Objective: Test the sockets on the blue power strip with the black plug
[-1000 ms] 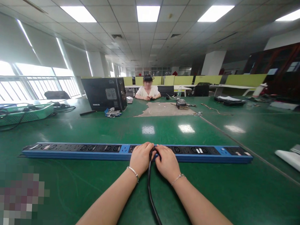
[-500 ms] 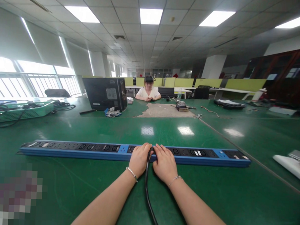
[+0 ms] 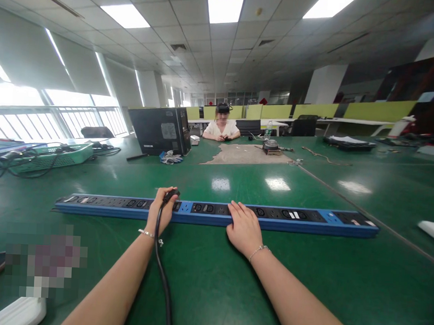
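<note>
A long blue and black power strip [image 3: 209, 219] lies crosswise on the green table, its sockets facing up. My left hand [image 3: 161, 210] is closed around a black power plug [image 3: 172, 194], held just above the strip left of its middle. From the plug a black cord [image 3: 164, 270] runs down toward me past my wrist. Right of the strip's middle, my right hand [image 3: 245, 227] grips the strip, fingers together over its top and thumb at the near side. The sockets beneath my right hand are covered.
Beyond the strip stand a black computer case [image 3: 161, 131], gloves [image 3: 171, 157] and a green basket of cables [image 3: 55, 158]. A person [image 3: 221, 127] sits across the table. A round dark object [image 3: 271, 145] is near a bare patch [image 3: 235, 154]. A white object [image 3: 431, 230] lies at right.
My left hand has moved left along the strip, carrying the plug away from my right hand and raising it off the strip. My right hand stays on the strip. The view has shifted slightly.
</note>
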`<state>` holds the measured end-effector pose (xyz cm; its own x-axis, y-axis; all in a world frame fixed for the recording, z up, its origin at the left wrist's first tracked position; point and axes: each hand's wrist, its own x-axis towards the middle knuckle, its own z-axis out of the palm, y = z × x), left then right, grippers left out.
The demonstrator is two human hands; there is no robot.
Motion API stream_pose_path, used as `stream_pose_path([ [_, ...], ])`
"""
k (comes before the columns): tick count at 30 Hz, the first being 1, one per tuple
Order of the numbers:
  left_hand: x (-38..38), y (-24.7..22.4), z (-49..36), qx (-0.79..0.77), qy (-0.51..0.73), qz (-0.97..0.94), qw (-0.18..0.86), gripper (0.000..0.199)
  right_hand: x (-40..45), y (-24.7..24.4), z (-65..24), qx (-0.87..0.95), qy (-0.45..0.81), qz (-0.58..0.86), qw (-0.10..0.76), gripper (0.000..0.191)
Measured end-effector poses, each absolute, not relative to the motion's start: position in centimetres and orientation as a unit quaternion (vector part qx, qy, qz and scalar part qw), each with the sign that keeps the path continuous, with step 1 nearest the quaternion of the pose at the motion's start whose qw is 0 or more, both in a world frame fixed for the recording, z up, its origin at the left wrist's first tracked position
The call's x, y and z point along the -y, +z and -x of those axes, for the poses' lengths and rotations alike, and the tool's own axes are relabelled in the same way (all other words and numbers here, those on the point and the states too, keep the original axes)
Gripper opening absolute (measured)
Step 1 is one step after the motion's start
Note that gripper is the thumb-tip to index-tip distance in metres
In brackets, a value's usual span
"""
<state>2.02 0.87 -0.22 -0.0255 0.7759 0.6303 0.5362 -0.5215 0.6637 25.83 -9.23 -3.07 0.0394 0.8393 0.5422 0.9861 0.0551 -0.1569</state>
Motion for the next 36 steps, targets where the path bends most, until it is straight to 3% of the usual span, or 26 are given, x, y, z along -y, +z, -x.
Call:
stream_pose_path([
  [6,-0.3,-1.3,-1.8,-0.476,0.433,-0.753,0.138,0.026,9.2,-3.1,-25.9,0.676,-0.143,0.676,0.256,0.053],
  [14,-0.2,-1.9,-3.0,-0.445,0.368,-0.816,0.025,0.026,9.3,-3.0,-25.9,0.674,-0.144,0.678,0.256,0.053],
  [26,-0.4,-2.9,-2.6,-0.431,0.362,-0.825,-0.047,0.028,9.3,-3.0,-25.8,0.677,-0.136,0.677,0.254,0.053],
  [36,-0.2,-3.1,-3.3,-0.443,0.42,-0.792,0.026,0.026,9.5,-2.7,-25.9,0.68,-0.132,0.679,0.243,0.053],
])
